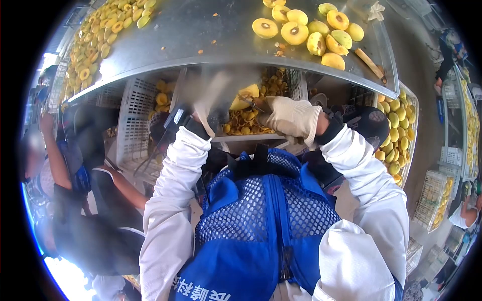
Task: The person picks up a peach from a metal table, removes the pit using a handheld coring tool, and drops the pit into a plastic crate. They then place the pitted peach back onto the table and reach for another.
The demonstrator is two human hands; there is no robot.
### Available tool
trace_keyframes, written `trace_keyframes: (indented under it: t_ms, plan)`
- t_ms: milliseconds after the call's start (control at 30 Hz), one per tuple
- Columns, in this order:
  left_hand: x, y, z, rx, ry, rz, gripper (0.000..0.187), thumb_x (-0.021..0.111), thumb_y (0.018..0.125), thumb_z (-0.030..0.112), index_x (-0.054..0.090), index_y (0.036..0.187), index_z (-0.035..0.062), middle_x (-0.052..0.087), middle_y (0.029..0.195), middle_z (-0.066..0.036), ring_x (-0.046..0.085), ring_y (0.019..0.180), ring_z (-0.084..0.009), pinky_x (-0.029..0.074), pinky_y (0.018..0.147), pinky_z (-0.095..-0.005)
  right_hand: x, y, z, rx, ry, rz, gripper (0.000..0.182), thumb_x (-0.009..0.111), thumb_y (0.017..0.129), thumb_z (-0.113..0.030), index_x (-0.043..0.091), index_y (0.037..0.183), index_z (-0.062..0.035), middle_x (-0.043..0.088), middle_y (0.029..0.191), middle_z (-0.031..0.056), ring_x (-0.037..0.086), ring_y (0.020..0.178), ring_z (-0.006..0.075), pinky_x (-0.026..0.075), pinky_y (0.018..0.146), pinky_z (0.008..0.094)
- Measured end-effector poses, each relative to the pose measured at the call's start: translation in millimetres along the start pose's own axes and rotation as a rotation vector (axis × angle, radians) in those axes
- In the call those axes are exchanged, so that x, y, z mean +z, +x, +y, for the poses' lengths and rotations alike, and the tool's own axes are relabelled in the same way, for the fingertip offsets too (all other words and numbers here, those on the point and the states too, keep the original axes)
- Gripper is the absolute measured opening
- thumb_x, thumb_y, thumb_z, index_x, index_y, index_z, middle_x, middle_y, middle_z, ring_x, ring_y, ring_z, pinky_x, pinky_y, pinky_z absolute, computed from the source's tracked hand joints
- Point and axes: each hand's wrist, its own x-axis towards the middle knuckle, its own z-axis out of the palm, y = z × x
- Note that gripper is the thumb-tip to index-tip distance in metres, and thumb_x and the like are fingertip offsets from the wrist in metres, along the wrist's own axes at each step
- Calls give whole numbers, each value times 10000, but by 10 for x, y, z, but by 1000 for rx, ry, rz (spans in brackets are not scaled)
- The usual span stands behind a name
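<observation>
Over a crate beneath the metal table's edge, my right hand (293, 118), in a cream glove, is closed round a small tool whose end touches a yellow fruit piece (244, 97). My left hand (213, 95), gloved too, is smeared by motion just left of that piece; its fingers cannot be made out. Below both hands the crate holds many yellow scraps (246, 120). Halved yellow fruits (294, 33) lie on the metal table (201, 37) above my hands.
A heap of fruit halves (103, 35) covers the table's left end. A wooden stick (370, 65) lies near its right corner. White crates (134, 120) stand below, one full of yellow fruits (396, 130) at right. A co-worker (95, 175) is at left.
</observation>
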Motion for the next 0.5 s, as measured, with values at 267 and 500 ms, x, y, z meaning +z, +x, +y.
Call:
trace_keyframes:
  t_ms: [267, 500]
  plan:
    - [54, -21, 38, -92, -196, 44, 618, 677, 664, -8, 600, 1277, -22, 673, 1203, -178, 648, 1135, -276, 498, 1007, -354, 135, 200, 245, -30, 102, -74, 447, 563, 959, -302, 548, 1307, -21, 581, 660, 50, 549, 454, 142, 454, 436, 285]
    - [304, -180, -322, -177, -195, 118, 693, 648, 603, -70, 596, 1292, -18, 652, 1231, -203, 629, 1161, -324, 484, 1029, -366, -19, 97, 208, 6, 382, -232, 459, 557, 961, -292, 526, 1347, -46, 578, 648, 48, 581, 463, 155, 456, 424, 292]
